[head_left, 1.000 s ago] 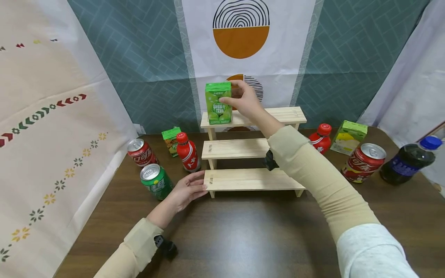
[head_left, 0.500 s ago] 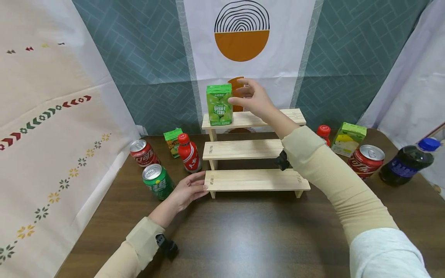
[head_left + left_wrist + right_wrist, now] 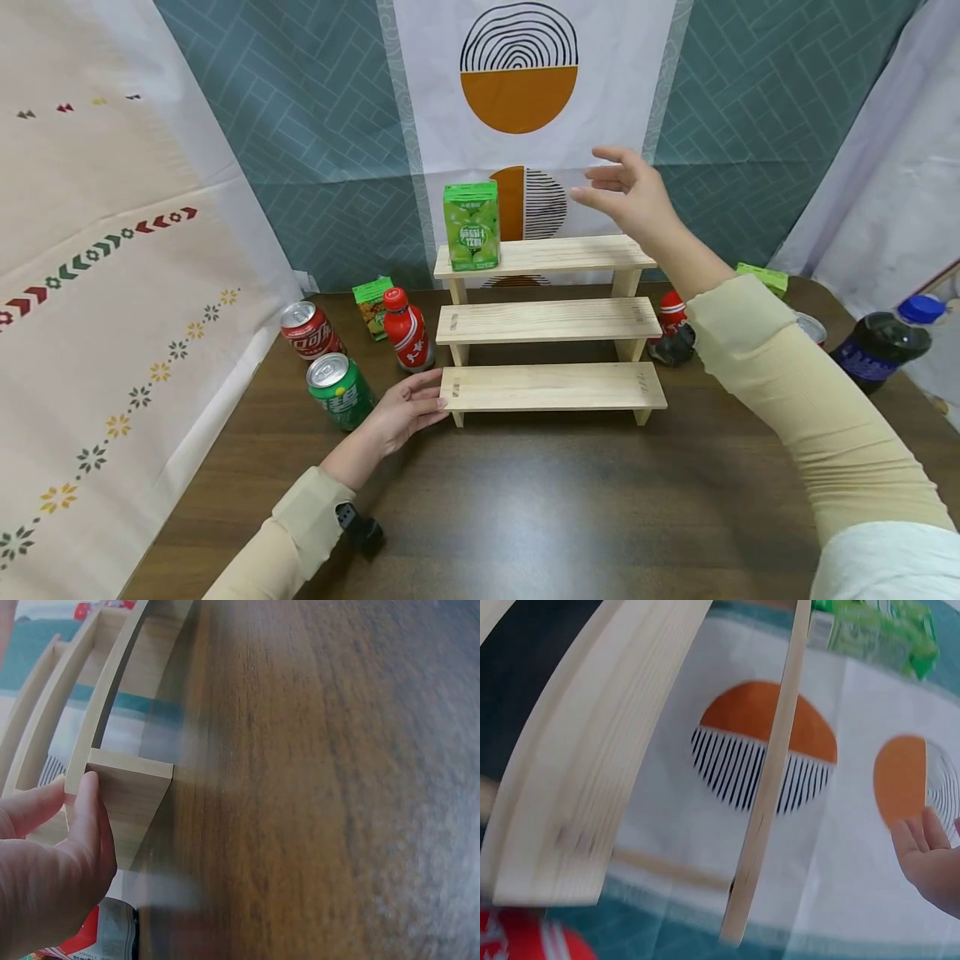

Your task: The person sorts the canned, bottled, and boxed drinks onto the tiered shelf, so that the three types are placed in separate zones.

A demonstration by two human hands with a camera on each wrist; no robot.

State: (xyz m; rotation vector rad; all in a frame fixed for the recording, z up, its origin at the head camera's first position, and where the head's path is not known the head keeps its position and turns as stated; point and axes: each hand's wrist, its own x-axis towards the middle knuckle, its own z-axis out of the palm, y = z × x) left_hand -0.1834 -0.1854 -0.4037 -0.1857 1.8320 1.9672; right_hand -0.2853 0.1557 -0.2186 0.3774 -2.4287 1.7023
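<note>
Near the bench's (image 3: 525, 500) front-left part, left hand (image 3: 405, 410) resting against the left end of the rack's (image 3: 551, 387) lowest step, grip released, fingers straight. Just left, a green can (image 3: 339, 392). Farther back, green carton (image 3: 471, 226) upright at the top step's left end. Right hand (image 3: 628, 196) raised above the right end, grip released, empty.

dark wood table (image 3: 525, 517), teal patterned backdrop (image 3: 315, 142)

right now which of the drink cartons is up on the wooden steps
The green apple carton, standing upright at the left end of the top step. The small green carton stands on the table.
</note>
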